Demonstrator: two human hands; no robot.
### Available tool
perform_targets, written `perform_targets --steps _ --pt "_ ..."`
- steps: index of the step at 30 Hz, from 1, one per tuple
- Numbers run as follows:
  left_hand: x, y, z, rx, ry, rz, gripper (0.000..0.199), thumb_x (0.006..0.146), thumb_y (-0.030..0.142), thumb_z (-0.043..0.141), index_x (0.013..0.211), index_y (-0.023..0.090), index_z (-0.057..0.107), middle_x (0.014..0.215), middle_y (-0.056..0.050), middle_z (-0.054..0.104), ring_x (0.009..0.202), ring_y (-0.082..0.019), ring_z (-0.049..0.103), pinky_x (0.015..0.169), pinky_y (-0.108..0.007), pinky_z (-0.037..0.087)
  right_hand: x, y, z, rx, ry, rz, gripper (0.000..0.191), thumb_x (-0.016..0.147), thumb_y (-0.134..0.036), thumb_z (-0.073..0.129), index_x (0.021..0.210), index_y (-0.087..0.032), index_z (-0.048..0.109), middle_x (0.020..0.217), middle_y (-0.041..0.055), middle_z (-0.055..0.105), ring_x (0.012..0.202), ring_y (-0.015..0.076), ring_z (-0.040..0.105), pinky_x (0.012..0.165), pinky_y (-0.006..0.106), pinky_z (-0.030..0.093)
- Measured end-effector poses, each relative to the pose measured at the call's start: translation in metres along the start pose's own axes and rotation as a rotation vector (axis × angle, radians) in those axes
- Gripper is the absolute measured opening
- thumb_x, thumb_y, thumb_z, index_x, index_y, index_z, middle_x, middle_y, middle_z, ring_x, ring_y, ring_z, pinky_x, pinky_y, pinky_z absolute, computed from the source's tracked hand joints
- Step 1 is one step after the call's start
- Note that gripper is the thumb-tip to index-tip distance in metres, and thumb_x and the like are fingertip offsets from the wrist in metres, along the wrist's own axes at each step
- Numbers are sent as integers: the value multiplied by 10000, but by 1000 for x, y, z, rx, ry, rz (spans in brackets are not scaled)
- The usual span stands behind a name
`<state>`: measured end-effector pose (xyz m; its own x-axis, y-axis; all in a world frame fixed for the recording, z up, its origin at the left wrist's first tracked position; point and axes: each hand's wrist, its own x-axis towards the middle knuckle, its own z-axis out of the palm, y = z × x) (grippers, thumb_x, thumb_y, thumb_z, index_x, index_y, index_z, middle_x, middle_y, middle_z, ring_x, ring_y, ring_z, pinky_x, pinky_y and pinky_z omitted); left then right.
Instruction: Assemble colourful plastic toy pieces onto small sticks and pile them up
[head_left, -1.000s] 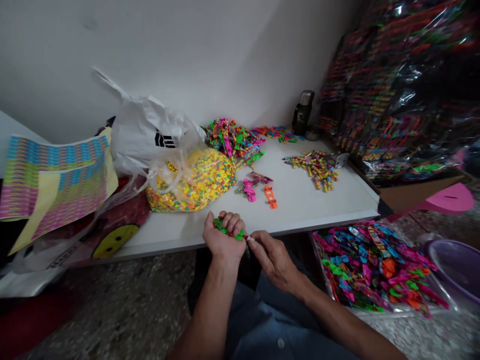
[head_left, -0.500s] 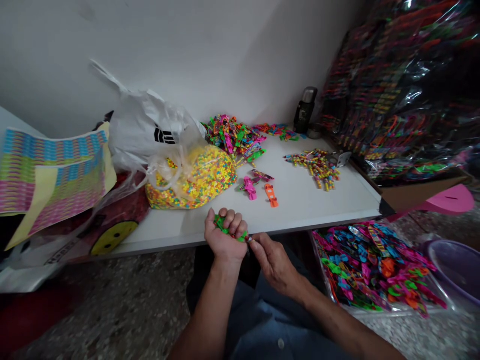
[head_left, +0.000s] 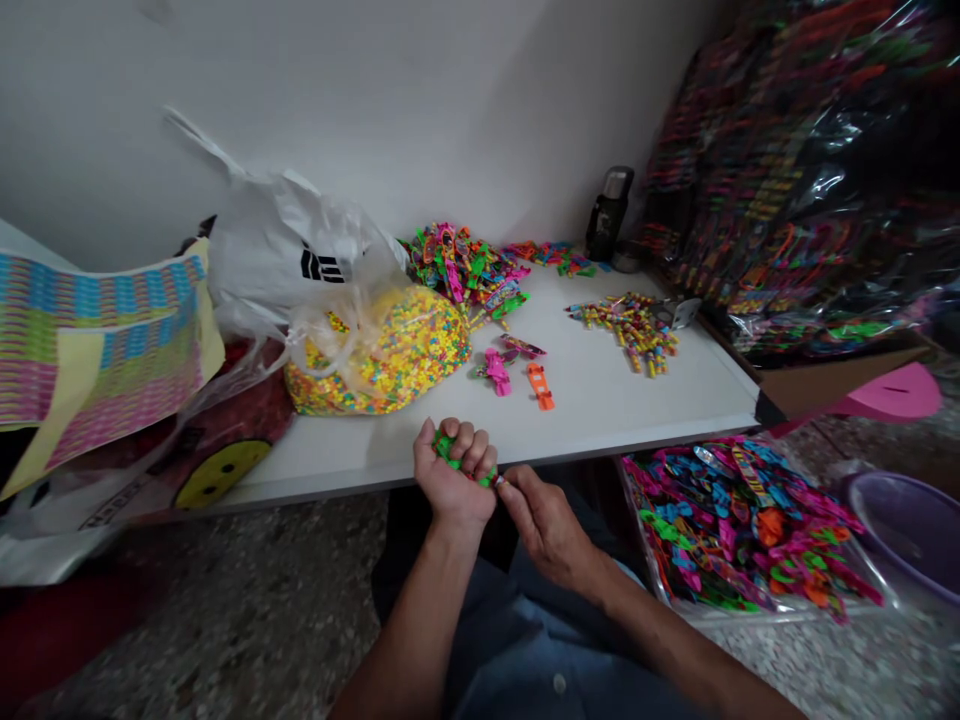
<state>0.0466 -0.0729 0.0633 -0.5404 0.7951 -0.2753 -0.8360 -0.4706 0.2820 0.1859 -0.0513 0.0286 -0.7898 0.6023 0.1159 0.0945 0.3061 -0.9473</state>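
Note:
Wrapped in the fingers of my left hand (head_left: 456,475) is a green plastic toy (head_left: 448,450), partly hidden by the palm and fingers. The thumb and forefinger of my right hand (head_left: 551,520) pinch a small dark red piece (head_left: 499,481) at the toy's lower right end. Both hands are just off the table's front edge. On the white table (head_left: 600,405) beyond them lie a pink toy (head_left: 496,371), a dark pink one (head_left: 523,346) and an orange skateboard-shaped one (head_left: 540,386).
A clear bag of yellow beads (head_left: 390,350) stands left, near sticker sheets (head_left: 142,340). Behind lies a colourful toy pile (head_left: 461,262); striped sticks (head_left: 634,330) and a flask (head_left: 609,215) are right. Below right are a filled tray (head_left: 742,530) and purple basin (head_left: 911,530).
The view has shifted slightly, moving the table's things a little left and up in the picture. Both hands keep their grip, with the left hand turned very slightly.

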Motion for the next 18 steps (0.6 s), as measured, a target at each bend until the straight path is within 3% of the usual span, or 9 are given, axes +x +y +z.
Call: perform_targets --steps 7,9,11,13,15,18 --pt "0 -2 -3 -1 19 0 314 902 376 551 740 169 380 558 61 218 409 -69 238 391 -221 91 2 -1 5 12 9 22 264 1043 -365 356 977 -152 497 760 -5 474 658 101 392 629 238 334" --pt "6 2 0 -17 -15 -16 319 908 400 559 748 161 420 559 54 271 421 -70 287 384 -215 168 6 -2 2 30 -10 33 283 1041 -387 360 967 -156 505 763 -4 473 669 105 398 634 239 340" --pt "19 9 3 3 -65 -27 375 896 508 566 815 146 513 646 9 450 537 -94 465 454 -220 346 17 0 -6 56 -1 35 304 1035 -416 368 947 -160 506 769 -1 472 697 114 415 654 242 356" --pt "36 16 2 106 -96 29 504 859 625 565 956 132 600 905 -80 603 805 -155 601 650 -269 486 40 3 -16 78 72 42 334 1026 -454 373 921 -166 504 760 0 466 707 122 428 667 248 371" --pt "54 20 -3 271 -79 151 562 838 648 583 1097 150 627 1159 -121 600 1025 -196 597 821 -311 501 80 5 -27 56 181 43 374 1019 -484 360 874 -169 501 740 2 470 701 131 442 668 257 383" --pt "74 17 -19 503 15 289 534 799 581 674 1145 177 629 1240 -109 580 1093 -203 583 870 -317 491 164 -2 -41 -92 323 -23 414 1018 -466 305 853 -167 539 805 38 551 776 161 505 753 289 423"
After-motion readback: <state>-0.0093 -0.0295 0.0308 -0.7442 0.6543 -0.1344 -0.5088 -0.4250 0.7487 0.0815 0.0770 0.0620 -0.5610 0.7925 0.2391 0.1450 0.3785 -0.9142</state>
